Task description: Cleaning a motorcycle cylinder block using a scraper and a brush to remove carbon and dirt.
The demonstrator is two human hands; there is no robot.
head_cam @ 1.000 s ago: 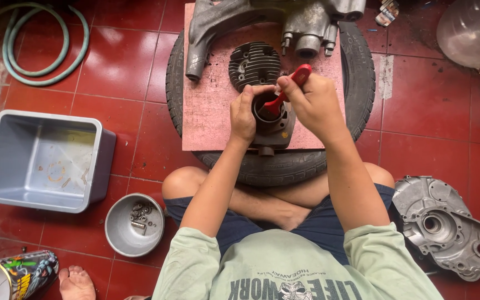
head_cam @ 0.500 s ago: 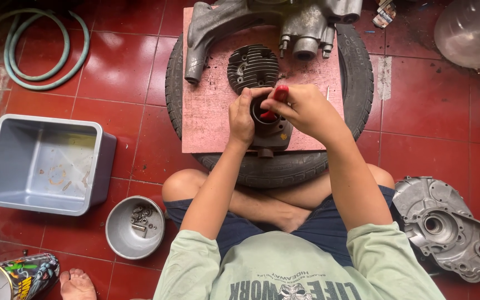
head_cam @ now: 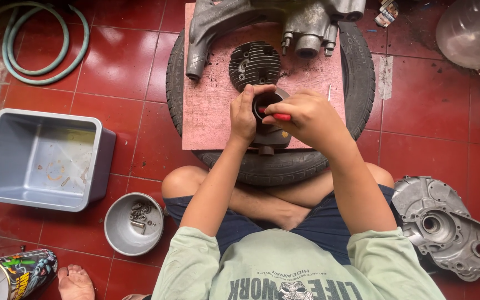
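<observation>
Red floor tiles (head_cam: 129, 61) carry everything, and a tyre (head_cam: 362, 83) lies flat on them with a pink board (head_cam: 212, 116) on top. At the near edge of the board stands a dark cylinder (head_cam: 270, 136), open side up. The left hand (head_cam: 244, 114) is wrapped around the left side of the cylinder, with fingers curled over its rim. The right hand (head_cam: 306, 116) is closed around a red-handled tool (head_cam: 279, 117), whose tip points into the opening of the cylinder. Which kind of tool it is, I cannot tell.

Just behind the cylinder, in the middle of the board, lies a round finned head (head_cam: 255, 64). At the far edge of the board rests a big grey engine casing (head_cam: 306, 22).

On the floor left of the tyre sits a grey tub (head_cam: 43, 158), and near it a small metal bowl (head_cam: 118, 233) with bolts inside. A green hose (head_cam: 40, 69) is coiled in the far left corner. Right of the person's knee lies an engine cover (head_cam: 445, 228). A painted can (head_cam: 23, 272) and another person's bare foot (head_cam: 76, 282) are at the near left edge.
</observation>
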